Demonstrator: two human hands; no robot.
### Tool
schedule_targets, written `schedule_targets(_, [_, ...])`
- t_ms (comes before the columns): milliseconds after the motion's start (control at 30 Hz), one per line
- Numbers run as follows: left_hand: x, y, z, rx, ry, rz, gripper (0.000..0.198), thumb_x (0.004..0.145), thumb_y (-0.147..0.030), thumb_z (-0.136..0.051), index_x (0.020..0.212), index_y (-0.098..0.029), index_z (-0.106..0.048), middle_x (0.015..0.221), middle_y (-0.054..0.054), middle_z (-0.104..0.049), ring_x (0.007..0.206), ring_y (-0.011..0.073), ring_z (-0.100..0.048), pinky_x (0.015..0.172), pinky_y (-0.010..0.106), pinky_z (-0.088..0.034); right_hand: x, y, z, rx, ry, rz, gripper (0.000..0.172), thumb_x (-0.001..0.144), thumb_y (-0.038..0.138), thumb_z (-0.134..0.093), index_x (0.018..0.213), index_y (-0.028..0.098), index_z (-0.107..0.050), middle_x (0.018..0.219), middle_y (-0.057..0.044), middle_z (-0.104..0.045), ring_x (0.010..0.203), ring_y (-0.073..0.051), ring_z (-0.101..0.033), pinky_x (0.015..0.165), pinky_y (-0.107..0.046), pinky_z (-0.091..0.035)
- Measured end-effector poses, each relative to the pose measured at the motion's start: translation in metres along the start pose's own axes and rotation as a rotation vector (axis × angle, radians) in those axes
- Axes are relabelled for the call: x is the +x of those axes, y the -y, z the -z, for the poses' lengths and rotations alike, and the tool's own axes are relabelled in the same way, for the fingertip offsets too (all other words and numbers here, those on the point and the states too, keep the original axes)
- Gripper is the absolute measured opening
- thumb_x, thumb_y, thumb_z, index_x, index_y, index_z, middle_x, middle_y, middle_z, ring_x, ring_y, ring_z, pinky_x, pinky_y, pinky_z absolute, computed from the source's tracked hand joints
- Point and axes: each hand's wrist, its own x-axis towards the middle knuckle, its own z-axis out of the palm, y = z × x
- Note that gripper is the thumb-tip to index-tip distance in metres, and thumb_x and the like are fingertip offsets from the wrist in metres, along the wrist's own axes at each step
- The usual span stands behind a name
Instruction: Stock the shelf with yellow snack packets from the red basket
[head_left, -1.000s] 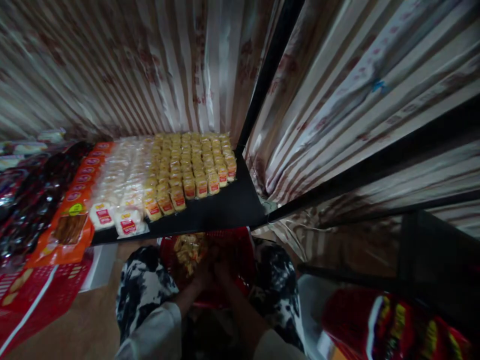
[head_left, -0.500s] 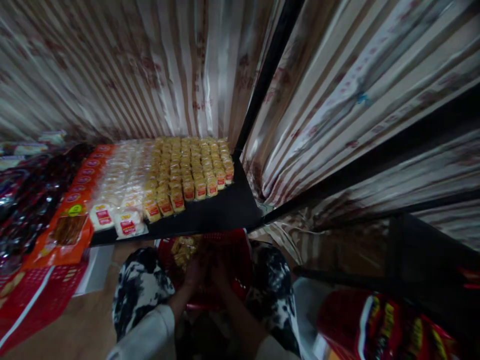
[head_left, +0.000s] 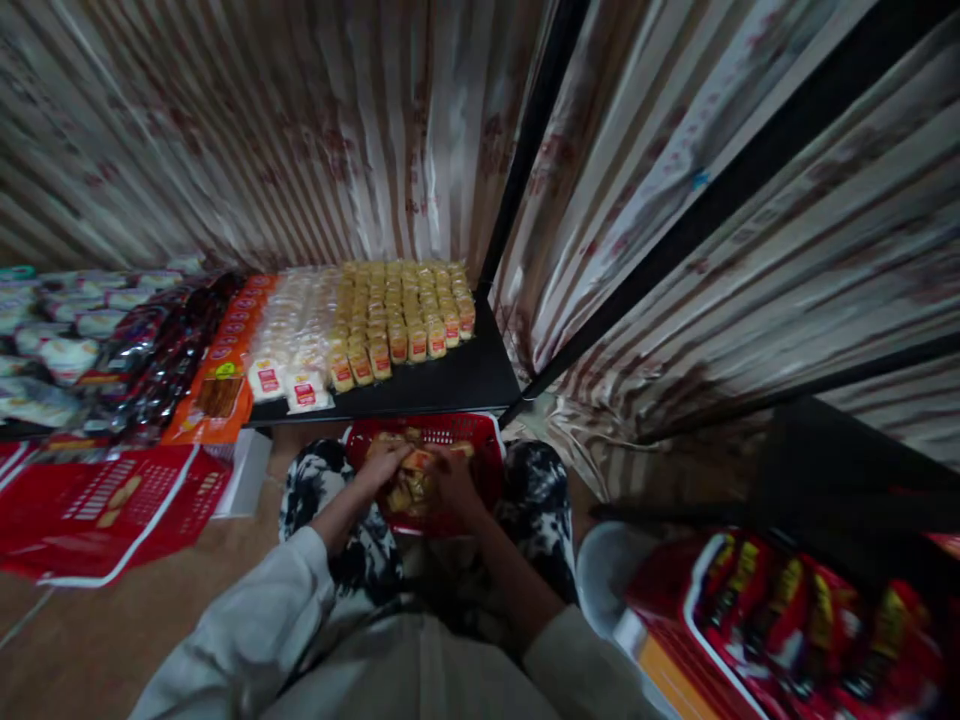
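Left hand (head_left: 386, 463) and right hand (head_left: 452, 478) are touching packs (head_left: 409, 493) in the basket (head_left: 487, 462); in this dimness, I cannot tell whether either grip is clasping any.

"What's unclear on your feed?"
"The right hand (head_left: 454, 480) blurs against the yellow packets (head_left: 412, 490); I can't tell its grip."
"Edges?"
"My view's left edge cuts off 1 red basket (head_left: 45, 540)."

Dim light in here, striped curtains (head_left: 300, 150) hang behind black posts (head_left: 534, 130), a black shelf (head_left: 457, 380) above brown floor (head_left: 150, 625)!
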Motion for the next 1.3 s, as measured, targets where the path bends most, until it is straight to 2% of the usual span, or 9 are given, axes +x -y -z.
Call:
schedule_targets(67, [-0.009, -0.01, 0.006, -0.112, 0.031, -0.042, 0.036, 0.079, -0.049, -0.052, 0.068, -0.016, -0.059, 0.041, -0.005, -0.05, 0.033, 0.0063, -0.037, 0.037, 0.019, -0.026, 0.0, 0.007, 0.002, 0.124, 0.026, -0.037, 0.027, 0.073, 0.03, -0.055, 0.095, 0.019, -0.064, 0.088, -0.005, -0.071, 0.077, -0.019, -0.065, 0.072, -0.034, -0.054])
schedule_targets(167, [-0.023, -0.024, 0.012, -0.237, 0.058, -0.104, 0.038, 0.071, -0.052, -0.062, 0.07, -0.014, -0.061, 0.048, -0.003, -0.056, 0.037, 0.006, -0.044, 0.039, 0.018, -0.029, 0.001, 0.02, 0.006, 0.333, 0.01, -0.091, 0.03, 0.067, 0.034, -0.06, 0.093, 0.019, -0.062, 0.09, -0.005, -0.069, 0.078, -0.018, -0.065, 0.074, -0.034, -0.053])
schedule_targets(367, [-0.043, -0.039, 0.015, -0.368, 0.119, -0.158, 0.038, 0.065, -0.038, -0.074, 0.091, -0.013, -0.064, 0.076, 0.002, -0.067, 0.053, 0.0073, -0.057, 0.045, 0.016, -0.038, 0.001, 0.048, 0.024, 0.406, -0.068, -0.114, 0.049, 0.062, 0.039, -0.064, 0.107, 0.02, -0.058, 0.085, -0.003, -0.064, 0.075, -0.017, -0.062, 0.067, -0.029, -0.052])
schedule_targets(600, [-0.048, -0.053, 0.007, -0.333, -0.041, -0.23, 0.027, 0.068, -0.023, -0.069, 0.093, -0.015, -0.062, 0.07, 0.0, -0.067, 0.055, 0.0096, -0.059, 0.052, 0.019, -0.044, -0.007, 0.059, 0.027, 0.494, -0.07, -0.19, 0.042, 0.06, 0.044, -0.067, 0.094, 0.02, -0.057, 0.086, -0.005, -0.067, 0.079, -0.02, -0.065, 0.063, -0.031, -0.053])
schedule_targets(733, [-0.047, -0.06, 0.005, -0.245, -0.031, -0.292, 0.027, 0.067, -0.026, -0.068, 0.092, -0.017, -0.064, 0.07, 0.0, -0.067, 0.06, 0.0123, -0.06, 0.056, 0.022, -0.047, -0.01, 0.059, 0.034, 0.258, -0.016, -0.083, 0.028, 0.07, 0.041, -0.061, 0.088, 0.019, -0.062, 0.085, -0.005, -0.069, 0.077, -0.02, -0.065, 0.074, -0.034, -0.052])
schedule_targets(833, [-0.045, -0.063, 0.004, -0.205, 0.001, -0.33, 0.03, 0.067, -0.026, -0.066, 0.095, -0.016, -0.064, 0.07, -0.001, -0.066, 0.058, 0.0114, -0.058, 0.056, 0.022, -0.046, -0.011, 0.065, 0.045, -0.041, -0.059, 0.083, 0.024, 0.073, 0.032, -0.06, 0.093, 0.02, -0.065, 0.099, -0.006, -0.068, 0.09, -0.021, -0.062, 0.085, -0.037, -0.049])
schedule_targets(933, [-0.042, -0.068, 0.002, -0.188, 0.025, -0.363, 0.031, 0.067, -0.024, -0.062, 0.097, -0.016, -0.064, 0.071, -0.001, -0.065, 0.053, 0.0095, -0.055, 0.054, 0.021, -0.045, -0.01, 0.076, 0.054, -0.215, -0.095, 0.191, 0.029, 0.074, 0.024, -0.059, 0.102, 0.022, -0.065, 0.106, -0.005, -0.067, 0.101, -0.022, -0.058, 0.093, -0.038, -0.045])
schedule_targets(1100, [-0.035, -0.084, -0.003, -0.158, 0.034, -0.372, 0.033, 0.068, -0.022, -0.059, 0.1, -0.015, -0.063, 0.067, -0.002, -0.062, 0.051, 0.0095, -0.053, 0.049, 0.019, -0.041, -0.005, 0.09, 0.06, -0.314, -0.071, 0.214, 0.035, 0.08, 0.027, -0.055, 0.114, 0.023, -0.06, 0.104, -0.006, -0.068, 0.096, -0.023, -0.06, 0.087, -0.037, -0.048])
schedule_targets(1300, [-0.017, -0.103, -0.015, -0.091, -0.062, -0.419, 0.028, 0.069, -0.015, -0.058, 0.096, -0.016, -0.066, 0.076, 0.001, -0.066, 0.061, 0.011, -0.056, 0.058, 0.021, -0.047, 0.004, 0.091, 0.065, -0.509, -0.174, 0.294, 0.047, 0.079, 0.036, -0.059, 0.122, 0.016, -0.056, 0.11, -0.012, -0.064, 0.103, -0.028, -0.055, 0.091, -0.04, -0.045])
